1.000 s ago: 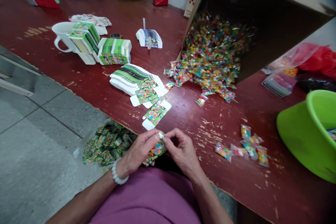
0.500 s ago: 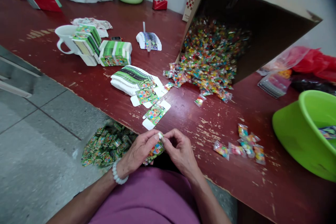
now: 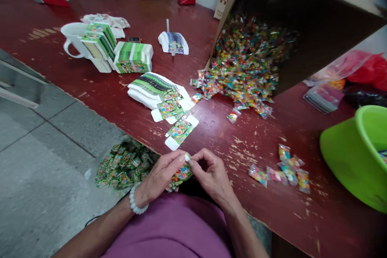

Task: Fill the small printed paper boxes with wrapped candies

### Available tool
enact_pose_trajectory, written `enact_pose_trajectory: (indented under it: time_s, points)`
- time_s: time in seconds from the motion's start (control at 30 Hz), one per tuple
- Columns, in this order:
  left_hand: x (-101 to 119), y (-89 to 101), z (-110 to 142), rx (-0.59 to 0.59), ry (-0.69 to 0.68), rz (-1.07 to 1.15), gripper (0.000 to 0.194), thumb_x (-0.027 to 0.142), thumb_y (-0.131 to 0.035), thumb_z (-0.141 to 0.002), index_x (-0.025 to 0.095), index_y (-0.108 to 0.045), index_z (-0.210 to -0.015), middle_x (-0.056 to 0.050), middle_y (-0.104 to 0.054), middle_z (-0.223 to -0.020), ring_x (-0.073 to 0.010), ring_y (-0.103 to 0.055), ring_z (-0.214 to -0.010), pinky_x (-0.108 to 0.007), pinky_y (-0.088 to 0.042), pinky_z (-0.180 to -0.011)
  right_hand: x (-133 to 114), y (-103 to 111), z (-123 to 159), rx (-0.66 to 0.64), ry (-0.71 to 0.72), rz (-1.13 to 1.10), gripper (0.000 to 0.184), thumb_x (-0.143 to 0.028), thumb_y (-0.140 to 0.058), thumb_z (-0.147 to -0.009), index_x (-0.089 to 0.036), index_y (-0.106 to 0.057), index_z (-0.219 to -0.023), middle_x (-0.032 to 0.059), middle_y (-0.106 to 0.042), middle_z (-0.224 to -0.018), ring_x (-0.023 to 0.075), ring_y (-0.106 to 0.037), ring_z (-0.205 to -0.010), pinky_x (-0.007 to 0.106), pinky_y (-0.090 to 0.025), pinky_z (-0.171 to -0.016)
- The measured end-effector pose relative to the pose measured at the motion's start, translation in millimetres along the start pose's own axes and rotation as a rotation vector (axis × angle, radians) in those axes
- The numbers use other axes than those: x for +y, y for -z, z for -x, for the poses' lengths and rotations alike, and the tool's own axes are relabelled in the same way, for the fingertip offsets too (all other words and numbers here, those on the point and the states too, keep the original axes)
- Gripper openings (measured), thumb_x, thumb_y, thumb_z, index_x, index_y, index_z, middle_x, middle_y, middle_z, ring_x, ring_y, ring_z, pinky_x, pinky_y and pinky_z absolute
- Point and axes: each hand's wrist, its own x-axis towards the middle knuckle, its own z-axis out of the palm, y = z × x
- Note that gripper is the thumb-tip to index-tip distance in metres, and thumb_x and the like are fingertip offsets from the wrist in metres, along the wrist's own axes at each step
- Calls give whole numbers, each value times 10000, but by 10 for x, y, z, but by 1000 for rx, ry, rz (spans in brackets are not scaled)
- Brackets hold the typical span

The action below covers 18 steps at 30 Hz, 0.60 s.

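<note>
A small green printed candy box (image 3: 182, 173) is held at the table's near edge, above my lap. My left hand (image 3: 163, 173) grips it from the left, its thumb along the top. On the other side, my right hand (image 3: 211, 174) pinches the white end flap with thumb and forefinger. Whether anything lies inside the box is hidden. Just beyond my hands lies a flat unfolded carton (image 3: 180, 130), with another carton (image 3: 168, 109) behind it. A fanned stack of flat cartons (image 3: 145, 90) reaches to the left of these.
A cardboard box (image 3: 314, 20) on its side spills wrapped candies (image 3: 244, 64). Several loose candies (image 3: 287, 167) lie at right, beside a green basin (image 3: 341, 153). Banded cartons (image 3: 133, 57) stand by a white mug (image 3: 72, 40). Filled small boxes (image 3: 127, 163) are heaped below the table edge.
The view has shifted slightly, so the table's things appear a little displaced. My hands keep nearly the same pinch on the box and its flap.
</note>
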Motion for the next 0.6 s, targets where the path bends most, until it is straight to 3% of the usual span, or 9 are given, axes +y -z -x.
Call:
enact_pose_trajectory:
  time_s: [0.1, 0.23, 0.3, 0.43, 0.6]
  points:
    - [8, 12, -7, -15, 25, 52, 373, 514, -528, -925, 188, -651, -1056, -3, -602, -790, -146, -536, -671, -211, -465, -511, -24, 24, -6, -26, 72, 11, 145, -254, -625, -865, -179, -622, -740, -10, -584, -694, 125, -518, -639, 241, -402, -603]
    - [37, 28, -14, 3, -41, 45, 332, 478, -553, -928, 181, -676, -1014, -21, -641, -866, -152, -569, -768, -204, -499, -602, -77, 20, 6, 27, 230, 142, 116, -171, -611, -868, -178, -614, -753, -16, -566, -712, 113, -519, -648, 236, -392, -619]
    - [43, 30, -13, -7, -24, 73, 359, 495, -524, -938, 185, -673, -1041, -18, -630, -847, -154, -570, -745, -206, -502, -559, -94, 19, 18, 22, 287, 181, 99, -145, -608, -870, -181, -616, -778, -20, -554, -718, 109, -518, -650, 233, -387, -617]
    - [50, 32, -15, -30, 37, 135, 413, 537, -501, -934, 189, -655, -1095, 5, -570, -740, -141, -528, -610, -220, -484, -444, -94, 27, 44, -37, 314, 130, 72, -173, -603, -908, -192, -628, -844, -12, -574, -753, 117, -550, -676, 243, -423, -644]
    - [49, 53, -32, 44, -47, 104, 361, 489, -510, -942, 169, -676, -952, -20, -617, -797, -155, -566, -696, -230, -499, -566, -76, -32, 95, 11, 362, 75, 67, -181, -606, -928, -206, -648, -973, 5, -593, -819, 131, -576, -735, 256, -459, -682]
